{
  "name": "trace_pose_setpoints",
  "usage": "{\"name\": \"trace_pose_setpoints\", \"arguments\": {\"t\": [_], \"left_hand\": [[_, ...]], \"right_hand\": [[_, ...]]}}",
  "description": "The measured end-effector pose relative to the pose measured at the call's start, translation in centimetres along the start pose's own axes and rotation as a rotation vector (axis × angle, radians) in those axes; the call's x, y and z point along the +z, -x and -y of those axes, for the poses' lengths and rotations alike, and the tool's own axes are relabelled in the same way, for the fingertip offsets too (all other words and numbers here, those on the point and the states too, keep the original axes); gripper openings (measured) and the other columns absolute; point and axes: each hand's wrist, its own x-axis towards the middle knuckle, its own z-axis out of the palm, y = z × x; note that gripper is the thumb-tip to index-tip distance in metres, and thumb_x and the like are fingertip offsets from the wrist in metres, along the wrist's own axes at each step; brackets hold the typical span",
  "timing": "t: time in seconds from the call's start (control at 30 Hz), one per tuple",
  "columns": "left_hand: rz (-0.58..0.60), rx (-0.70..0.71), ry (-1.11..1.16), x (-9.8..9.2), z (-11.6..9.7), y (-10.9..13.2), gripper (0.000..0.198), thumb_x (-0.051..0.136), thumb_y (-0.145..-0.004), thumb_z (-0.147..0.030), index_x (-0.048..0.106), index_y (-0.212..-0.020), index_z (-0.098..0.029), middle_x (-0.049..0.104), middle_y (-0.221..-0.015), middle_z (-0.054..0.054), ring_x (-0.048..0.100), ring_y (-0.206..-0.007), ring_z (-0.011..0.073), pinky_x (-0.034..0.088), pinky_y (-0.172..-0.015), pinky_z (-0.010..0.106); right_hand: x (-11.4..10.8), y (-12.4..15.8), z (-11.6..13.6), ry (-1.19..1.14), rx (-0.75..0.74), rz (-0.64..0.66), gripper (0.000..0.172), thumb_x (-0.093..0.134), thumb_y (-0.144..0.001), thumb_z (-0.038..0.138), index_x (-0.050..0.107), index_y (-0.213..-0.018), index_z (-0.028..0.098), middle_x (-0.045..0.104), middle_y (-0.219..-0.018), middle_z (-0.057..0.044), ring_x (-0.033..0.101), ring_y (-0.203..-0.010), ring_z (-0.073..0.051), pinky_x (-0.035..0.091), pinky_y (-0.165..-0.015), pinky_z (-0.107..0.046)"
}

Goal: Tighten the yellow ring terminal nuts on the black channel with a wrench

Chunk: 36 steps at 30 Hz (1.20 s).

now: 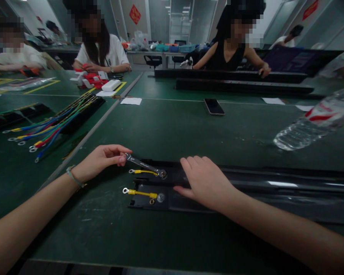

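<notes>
My left hand (pixel 104 158) pinches one end of a wrench (pixel 143 165) between thumb and fingers, and the wrench's other end sits over a fastener on the far side of a long black rail (pixel 179 203), near the rail's left end. My right hand (pixel 205 181) lies across the rail just right of the wrench, thumb set apart; the fingertips are partly out of sight, so I cannot tell whether they close round an edge. Two short yellow wires (pixel 141 193) with metal rings stick out past the rail's end, and a small brass nut (pixel 151 201) lies beside the nearer one. On the green table (pixel 160 240), a phone (pixel 214 107) lies beyond my hands, a water bottle (pixel 302 131) to the right and coloured wires (pixel 55 124) to the left.
</notes>
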Motion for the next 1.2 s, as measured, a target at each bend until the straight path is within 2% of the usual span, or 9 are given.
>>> {"name": "trace_pose_setpoints", "arguments": {"t": [0.2,0.4,0.53,0.67,0.83,1.03,1.2], "left_hand": [[0.006,-0.095,0.126,-0.3,-0.1,0.0,0.023,0.065,-0.064,-0.017,0.065,-0.087,-0.016,0.061,-0.067,0.002,0.052,-0.055,0.0095,0.043,-0.049,0.019],[0.079,-0.139,0.019,-1.1,0.0,0.1,0.023,0.061,-0.069,-0.013,0.063,-0.092,-0.014,0.063,-0.069,0.000,0.053,-0.057,0.0083,0.041,-0.052,0.017],[0.183,-0.100,0.005,-1.9,0.6,0.2,0.018,0.063,-0.064,-0.007,0.063,-0.081,-0.011,0.062,-0.069,0.001,0.054,-0.060,0.0096,0.043,-0.056,0.019],[0.365,0.018,-0.014,-2.0,0.7,0.2,0.015,0.067,-0.058,-0.005,0.062,-0.071,-0.011,0.058,-0.067,0.000,0.052,-0.061,0.0105,0.041,-0.054,0.019],[0.475,0.098,-0.101,-1.6,0.3,0.4,0.015,0.072,-0.058,-0.012,0.060,-0.067,-0.011,0.053,-0.066,0.000,0.047,-0.060,0.0104,0.038,-0.053,0.018],[0.437,0.084,-0.112,-1.8,0.3,0.4,0.015,0.070,-0.059,-0.013,0.060,-0.070,-0.011,0.053,-0.067,0.000,0.048,-0.060,0.0104,0.038,-0.053,0.018],[0.249,0.063,-0.102,-1.6,0.3,0.2,0.010,0.063,-0.062,-0.012,0.061,-0.071,-0.011,0.057,-0.070,0.001,0.052,-0.063,0.0112,0.042,-0.057,0.020]], "right_hand": [[0.2,0.0,0.0,-0.009,-0.008,-0.016,0.051,0.050,-0.070,0.054,0.055,-0.098,0.012,0.060,-0.086,-0.008,0.053,-0.076,-0.022,0.041,-0.065,-0.034],[0.3,0.0,-0.1,0.009,-0.012,-0.029,0.049,0.051,-0.070,0.053,0.055,-0.097,0.011,0.058,-0.083,-0.008,0.052,-0.074,-0.021,0.041,-0.065,-0.035],[0.2,0.0,0.0,0.006,-0.013,-0.023,0.050,0.050,-0.071,0.054,0.055,-0.097,0.011,0.058,-0.084,-0.008,0.052,-0.074,-0.022,0.041,-0.065,-0.035],[0.1,0.1,0.1,0.003,-0.011,-0.018,0.051,0.050,-0.071,0.054,0.055,-0.098,0.011,0.059,-0.084,-0.008,0.052,-0.075,-0.022,0.041,-0.066,-0.035],[0.1,0.1,0.0,0.010,-0.012,-0.016,0.050,0.049,-0.071,0.054,0.055,-0.097,0.011,0.058,-0.084,-0.008,0.052,-0.075,-0.022,0.041,-0.065,-0.034],[0.1,0.1,0.0,0.001,-0.011,-0.012,0.052,0.049,-0.071,0.054,0.055,-0.099,0.011,0.059,-0.085,-0.008,0.052,-0.076,-0.022,0.040,-0.066,-0.034],[0.1,0.0,0.1,0.011,-0.010,-0.023,0.049,0.050,-0.070,0.054,0.055,-0.095,0.012,0.058,-0.082,-0.008,0.052,-0.074,-0.022,0.040,-0.065,-0.034]]}}
